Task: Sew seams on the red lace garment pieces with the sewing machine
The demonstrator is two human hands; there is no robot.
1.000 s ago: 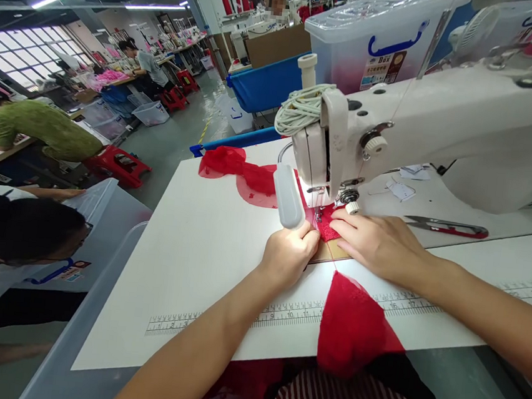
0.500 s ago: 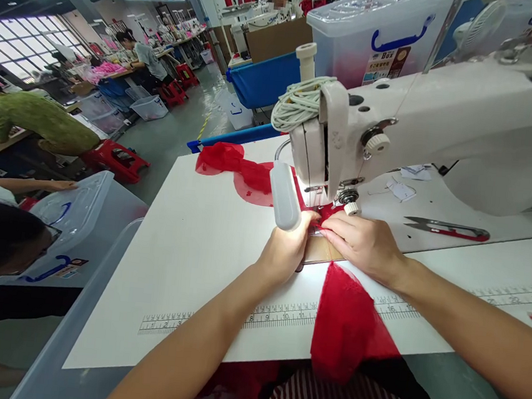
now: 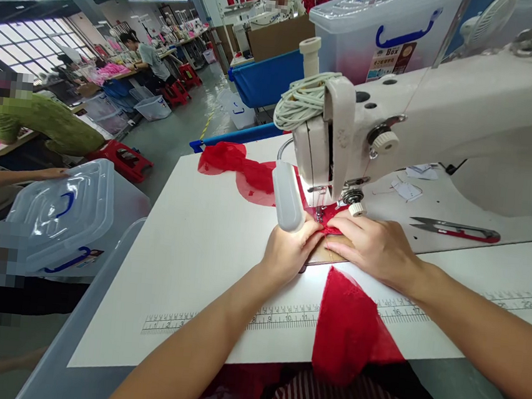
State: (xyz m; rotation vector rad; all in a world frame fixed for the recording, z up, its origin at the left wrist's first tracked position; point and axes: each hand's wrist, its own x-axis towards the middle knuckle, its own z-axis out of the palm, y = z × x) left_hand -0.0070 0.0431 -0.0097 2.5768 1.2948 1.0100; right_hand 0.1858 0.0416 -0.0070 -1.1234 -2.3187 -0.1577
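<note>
A white sewing machine (image 3: 442, 128) stands on the white table (image 3: 194, 261). Red lace fabric (image 3: 348, 326) runs from my lap up under the needle and out behind to a red heap (image 3: 236, 165). My left hand (image 3: 289, 249) is closed, pinching the red fabric just left of the presser foot (image 3: 323, 214), under the machine's lamp (image 3: 287, 196). My right hand (image 3: 374, 247) lies on the fabric right of the needle, fingers pressed together on it.
Red-handled thread snips (image 3: 455, 230) lie on the machine bed at right. Paper scraps (image 3: 405, 189) sit behind them. A clear lidded bin (image 3: 62, 214) stands left of the table, another person's hand on it. A printed ruler (image 3: 283, 317) runs along the table's front.
Both hands have stayed at the needle, shifting slightly as the fabric moved. The person on the left has brought the lidded bin closer to the table.
</note>
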